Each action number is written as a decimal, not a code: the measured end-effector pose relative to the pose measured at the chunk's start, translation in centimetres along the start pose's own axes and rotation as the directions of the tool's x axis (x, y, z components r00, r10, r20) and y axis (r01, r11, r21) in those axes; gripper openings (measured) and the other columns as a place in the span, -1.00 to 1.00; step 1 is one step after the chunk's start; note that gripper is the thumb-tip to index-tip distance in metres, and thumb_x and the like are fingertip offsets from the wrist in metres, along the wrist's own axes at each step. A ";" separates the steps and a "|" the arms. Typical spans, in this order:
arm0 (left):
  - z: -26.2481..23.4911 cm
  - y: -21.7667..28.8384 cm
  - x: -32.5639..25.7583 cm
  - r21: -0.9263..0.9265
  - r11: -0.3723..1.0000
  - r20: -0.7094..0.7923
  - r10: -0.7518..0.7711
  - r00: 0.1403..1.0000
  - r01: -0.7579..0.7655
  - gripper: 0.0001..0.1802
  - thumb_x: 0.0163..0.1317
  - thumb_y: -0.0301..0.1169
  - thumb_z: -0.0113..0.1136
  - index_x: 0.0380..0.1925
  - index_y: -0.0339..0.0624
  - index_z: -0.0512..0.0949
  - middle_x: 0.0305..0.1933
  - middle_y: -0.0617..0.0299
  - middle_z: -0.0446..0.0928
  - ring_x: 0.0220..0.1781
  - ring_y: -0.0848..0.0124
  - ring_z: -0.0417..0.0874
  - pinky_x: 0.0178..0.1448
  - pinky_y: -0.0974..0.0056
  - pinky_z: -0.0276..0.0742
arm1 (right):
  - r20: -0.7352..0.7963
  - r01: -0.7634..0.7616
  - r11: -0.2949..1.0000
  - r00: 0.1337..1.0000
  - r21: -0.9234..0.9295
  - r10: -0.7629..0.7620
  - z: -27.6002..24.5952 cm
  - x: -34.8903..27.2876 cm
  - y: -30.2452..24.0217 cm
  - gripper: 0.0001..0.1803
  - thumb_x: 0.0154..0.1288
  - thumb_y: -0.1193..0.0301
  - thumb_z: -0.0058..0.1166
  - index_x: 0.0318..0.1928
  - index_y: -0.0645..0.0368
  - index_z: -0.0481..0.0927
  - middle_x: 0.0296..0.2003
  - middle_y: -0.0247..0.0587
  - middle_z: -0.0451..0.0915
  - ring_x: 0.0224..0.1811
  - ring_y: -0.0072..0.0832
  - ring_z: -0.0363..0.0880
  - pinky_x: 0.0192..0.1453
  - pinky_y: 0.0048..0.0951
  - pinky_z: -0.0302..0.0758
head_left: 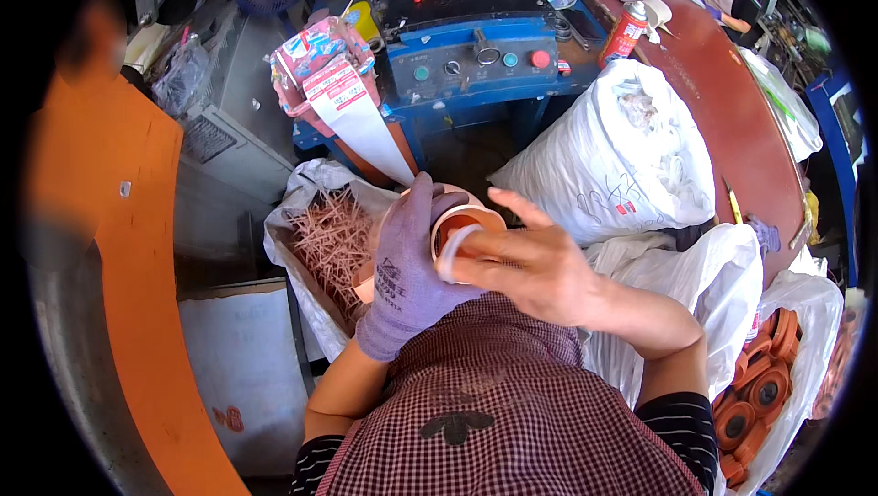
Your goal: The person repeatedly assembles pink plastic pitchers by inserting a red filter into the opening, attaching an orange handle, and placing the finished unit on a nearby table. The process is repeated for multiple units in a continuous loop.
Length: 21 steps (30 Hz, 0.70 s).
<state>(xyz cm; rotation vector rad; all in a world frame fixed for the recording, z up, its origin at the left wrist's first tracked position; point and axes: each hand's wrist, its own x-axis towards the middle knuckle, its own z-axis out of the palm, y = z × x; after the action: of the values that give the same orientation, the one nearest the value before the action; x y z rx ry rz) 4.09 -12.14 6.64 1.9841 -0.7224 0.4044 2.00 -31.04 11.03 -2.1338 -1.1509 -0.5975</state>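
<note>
Peach cup-shaped part (482,215) is held before the apron (530,405), grasped by the gloved left hand (412,263). Bare right hand (540,272) is blurred at its mouth, beside a white band (447,260); whether this is pinched cannot be told. Judgement: part should be braced, rim left uncovered, band worked squarely, unforced.

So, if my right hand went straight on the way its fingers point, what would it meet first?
Likely the peach cup in your gloved left hand; your right hand, a blurred white ring at its fingertips, points left at the mouth. Whether it touches is unclear.
</note>
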 end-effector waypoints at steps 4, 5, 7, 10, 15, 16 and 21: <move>-0.6 0.9 -0.3 0.047 0.999 0.026 -0.009 1.000 0.008 0.11 -0.27 -0.21 0.60 0.29 -0.37 0.19 0.08 0.01 0.49 0.12 0.07 0.54 0.25 0.02 0.42 | -0.008 -0.068 0.996 0.998 -0.061 0.067 1.9 0.2 -0.5 -0.73 -0.12 0.48 0.18 -0.29 0.12 0.65 -0.33 -0.25 0.59 -0.16 -0.31 0.64 0.19 -0.16 0.52; -0.9 1.4 -0.1 0.091 0.996 0.047 -0.001 0.999 -0.003 0.10 -0.27 -0.22 0.60 0.29 -0.36 0.20 0.09 0.02 0.49 0.13 0.07 0.53 0.25 0.03 0.41 | 0.018 -0.086 0.992 0.996 -0.087 0.088 1.7 0.3 -0.6 -0.77 -0.14 0.48 0.18 -0.34 0.13 0.64 -0.35 -0.25 0.57 -0.20 -0.31 0.64 0.15 -0.19 0.54; -0.6 1.8 -0.4 0.107 0.994 0.063 -0.018 0.998 0.011 0.09 -0.27 -0.23 0.60 0.28 -0.33 0.22 0.10 0.02 0.48 0.14 0.06 0.52 0.26 0.02 0.41 | 0.067 -0.128 0.990 0.989 -0.061 0.132 2.2 0.1 -0.4 -0.80 -0.15 0.47 0.17 -0.39 0.15 0.62 -0.37 -0.26 0.57 -0.26 -0.32 0.62 0.06 -0.27 0.56; 0.2 1.7 -1.0 0.073 0.996 0.063 -0.050 0.997 0.046 0.04 -0.31 -0.23 0.60 0.24 -0.28 0.28 0.10 0.03 0.48 0.11 0.05 0.53 0.22 0.01 0.42 | 0.055 -0.142 0.987 0.988 -0.081 0.147 2.4 -0.1 -0.6 -0.82 -0.14 0.46 0.16 -0.41 0.17 0.61 -0.37 -0.26 0.57 -0.30 -0.32 0.59 -0.05 -0.33 0.56; 0.5 1.2 -0.3 0.170 0.984 0.110 0.027 0.994 -0.046 -0.11 -0.38 -0.23 0.61 0.07 -0.18 0.43 0.06 0.04 0.45 0.04 0.04 0.54 0.12 0.00 0.43 | 0.071 -0.115 0.982 0.989 -0.152 0.126 2.1 -0.6 -0.8 -0.78 -0.11 0.44 0.15 -0.34 0.18 0.62 -0.33 -0.28 0.60 -0.22 -0.34 0.62 -0.03 -0.34 0.57; 0.4 1.2 -0.3 0.137 0.990 0.121 0.003 0.993 -0.020 -0.06 -0.36 -0.23 0.61 0.12 -0.22 0.39 0.06 0.03 0.47 0.05 0.04 0.54 0.15 0.00 0.43 | 0.062 -0.062 0.988 0.996 -0.141 0.071 1.9 -0.4 -0.3 -0.77 -0.10 0.43 0.15 -0.32 0.18 0.62 -0.32 -0.28 0.61 -0.20 -0.34 0.62 -0.02 -0.34 0.57; -0.3 1.7 0.0 0.090 0.995 0.112 0.022 0.993 -0.032 -0.01 -0.31 -0.22 0.62 0.18 -0.30 0.34 0.02 0.01 0.50 0.05 0.03 0.54 0.19 0.01 0.44 | -0.008 0.011 0.992 1.000 -0.129 -0.012 2.1 -0.6 0.5 -0.76 -0.04 0.42 0.15 -0.28 0.18 0.60 -0.28 -0.28 0.62 -0.15 -0.35 0.63 0.02 -0.38 0.56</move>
<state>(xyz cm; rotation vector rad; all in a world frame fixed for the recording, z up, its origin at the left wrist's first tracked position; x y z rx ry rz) 2.97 -12.53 7.93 2.0976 -0.8143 0.3513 2.31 -30.10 8.97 -2.2318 -1.1483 -0.7024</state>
